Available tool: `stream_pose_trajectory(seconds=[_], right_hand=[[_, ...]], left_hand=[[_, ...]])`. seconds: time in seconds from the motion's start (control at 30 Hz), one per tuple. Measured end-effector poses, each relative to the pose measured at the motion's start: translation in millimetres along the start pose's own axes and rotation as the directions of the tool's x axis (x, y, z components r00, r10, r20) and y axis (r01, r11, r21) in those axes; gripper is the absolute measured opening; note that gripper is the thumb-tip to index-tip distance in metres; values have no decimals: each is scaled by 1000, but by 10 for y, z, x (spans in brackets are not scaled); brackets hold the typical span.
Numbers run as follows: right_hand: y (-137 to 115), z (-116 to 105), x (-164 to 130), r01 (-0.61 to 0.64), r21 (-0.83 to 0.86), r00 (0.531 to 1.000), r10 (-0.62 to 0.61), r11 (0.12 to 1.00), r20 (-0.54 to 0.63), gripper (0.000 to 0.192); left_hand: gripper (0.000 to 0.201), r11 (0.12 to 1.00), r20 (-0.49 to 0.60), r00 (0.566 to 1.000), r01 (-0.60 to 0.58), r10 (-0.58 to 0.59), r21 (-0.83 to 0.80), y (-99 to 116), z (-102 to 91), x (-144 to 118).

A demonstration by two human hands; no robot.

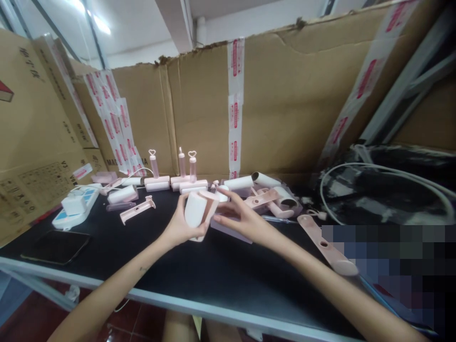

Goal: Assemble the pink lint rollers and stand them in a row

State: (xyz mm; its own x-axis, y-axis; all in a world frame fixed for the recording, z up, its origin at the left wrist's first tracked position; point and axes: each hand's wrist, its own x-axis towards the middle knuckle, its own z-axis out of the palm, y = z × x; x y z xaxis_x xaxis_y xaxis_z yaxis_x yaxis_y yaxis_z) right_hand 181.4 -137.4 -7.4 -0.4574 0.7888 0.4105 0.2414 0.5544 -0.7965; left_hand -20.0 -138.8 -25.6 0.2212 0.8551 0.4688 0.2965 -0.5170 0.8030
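Observation:
A white cylindrical shell with a pink frame beside it (195, 209) is held upright over the black table, a little left of centre. My left hand (178, 225) wraps round it, thumb in front along its lower edge. Just to the right is my right hand (240, 216), index finger and thumb apart and pointing at the pink side of the piece; whether the fingertips touch it I cannot tell. A small white rounded part (223, 193) shows behind the right index finger. Under that hand lies a pale lilac flat piece (231, 230).
Pink parts with heart-topped sticks (193, 168) stand along the back. White tubes (242, 183) and pink frames lie back right. A pink frame (137, 209), power strip (80, 204) and phone (57, 247) are at left. A long pink piece (326, 244) lies right; cardboard (302, 95) walls the back.

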Motion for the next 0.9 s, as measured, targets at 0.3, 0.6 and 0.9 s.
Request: stream_pose_trajectory(seconds=[0.3,0.6,0.9], right_hand=[[-134,-64,22,45,-67,947,-64,997,-315,32],[5,-454,72,118,-695,993,-91,710,77,28],[45,-360,100,88,-455,994,-110,886,-23,35]], left_hand=[[98,992,211,977,3,23,-122,-178,-4,157],[71,790,-12,1000,9,-3,613,-543,-767,334],[102,998,327,945,-7,-15,66,-489,-133,117]])
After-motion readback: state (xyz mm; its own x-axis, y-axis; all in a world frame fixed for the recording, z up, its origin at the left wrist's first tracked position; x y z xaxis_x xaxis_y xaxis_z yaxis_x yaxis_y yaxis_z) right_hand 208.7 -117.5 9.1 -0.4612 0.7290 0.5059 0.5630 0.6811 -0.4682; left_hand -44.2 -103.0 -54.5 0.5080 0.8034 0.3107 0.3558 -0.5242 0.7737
